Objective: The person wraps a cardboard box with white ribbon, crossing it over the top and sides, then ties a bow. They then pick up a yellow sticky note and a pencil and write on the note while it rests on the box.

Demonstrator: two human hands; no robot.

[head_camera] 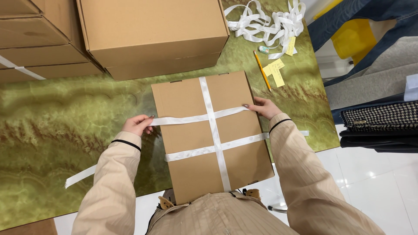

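Note:
A flat brown cardboard box [191, 104] lies on the green marble-patterned table [65, 130], its near end overhanging the table's front edge. White ribbon [213, 130] crosses its top, one strip lengthwise and two across. My left hand [138, 125] pinches the upper cross strip at the box's left edge. My right hand [264, 107] presses the same strip at the right edge. A loose ribbon tail [80, 176] trails to the lower left over the table.
Large cardboard boxes [152, 35] are stacked at the back, with more at the far left [35, 43]. A pile of white ribbon [270, 24], a pencil [262, 71] and yellow sticky notes [274, 72] lie at the back right. Folded fabrics [379, 117] sit off the table's right.

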